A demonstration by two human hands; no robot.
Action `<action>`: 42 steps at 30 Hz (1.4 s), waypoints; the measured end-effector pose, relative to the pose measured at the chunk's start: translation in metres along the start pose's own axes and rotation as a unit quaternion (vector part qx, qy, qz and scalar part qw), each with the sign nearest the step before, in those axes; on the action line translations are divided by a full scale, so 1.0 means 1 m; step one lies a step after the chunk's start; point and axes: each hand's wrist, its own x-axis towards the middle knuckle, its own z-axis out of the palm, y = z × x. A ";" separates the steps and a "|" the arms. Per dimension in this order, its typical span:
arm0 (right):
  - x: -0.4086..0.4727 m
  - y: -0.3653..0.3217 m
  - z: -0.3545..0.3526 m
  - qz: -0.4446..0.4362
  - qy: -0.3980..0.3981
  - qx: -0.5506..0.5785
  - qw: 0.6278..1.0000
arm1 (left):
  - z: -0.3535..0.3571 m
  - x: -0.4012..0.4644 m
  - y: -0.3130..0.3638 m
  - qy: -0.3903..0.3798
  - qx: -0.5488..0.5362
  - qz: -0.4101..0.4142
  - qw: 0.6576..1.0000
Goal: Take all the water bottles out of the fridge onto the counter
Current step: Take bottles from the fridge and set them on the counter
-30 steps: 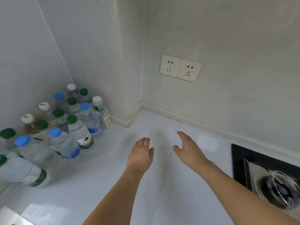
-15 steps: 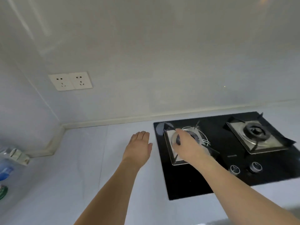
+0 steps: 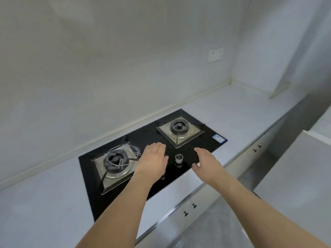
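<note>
Two bare forearms reached forward from the near edge of the worktop (image 3: 44, 203), and both hands were empty with fingers loosely spread: the left hand (image 3: 154, 163) hovered flat over the black hob (image 3: 146, 138), the right hand (image 3: 206, 161) just beside it, a silver knob (image 3: 178, 157) between them. A second before, the view had held the worktop's left corner, where a crowd of capped water bottles stood against the wall; since then the view had swung right, past the wall sockets, and no bottle was in sight now. That probably meant a bottle had just been set down and the person was turning back toward the fridge for more, though the fridge itself could not be made out. Beyond the hands lay the left burner (image 3: 114, 161) and the right burner (image 3: 179, 128). Farther right, the worktop ran bare to its far corner, leaving plenty of open room, with a clear floor gap along the front edge.
</note>
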 end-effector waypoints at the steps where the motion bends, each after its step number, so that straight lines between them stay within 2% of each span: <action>1: -0.002 0.011 -0.009 0.009 0.005 0.001 1.000 | -0.002 0.008 0.013 0.003 -0.002 0.013 1.000; 7: -0.022 0.103 -0.071 0.095 0.073 0.042 0.992 | 0.006 0.073 0.124 0.003 -0.007 0.153 0.988; 15: -0.014 0.195 -0.116 0.186 0.114 0.051 0.975 | 0.037 0.145 0.222 0.024 -0.009 0.294 0.955; 21: 0.023 0.265 -0.156 0.239 0.114 0.043 0.963 | 0.075 0.226 0.277 0.024 -0.023 0.322 0.946; 25: 0.063 0.306 -0.190 0.259 0.111 0.033 0.959 | 0.092 0.288 0.316 0.011 -0.085 0.341 0.936; 30: 0.098 0.341 -0.226 0.260 0.137 0.049 0.955 | 0.110 0.349 0.360 -0.006 -0.030 0.424 0.905; 38: 0.082 0.430 -0.271 0.352 0.173 0.060 0.918 | 0.125 0.392 0.480 -0.035 -0.044 0.506 0.861; 42: 0.075 0.476 -0.296 0.378 0.191 0.075 0.903 | 0.136 0.406 0.538 -0.039 -0.049 0.524 0.849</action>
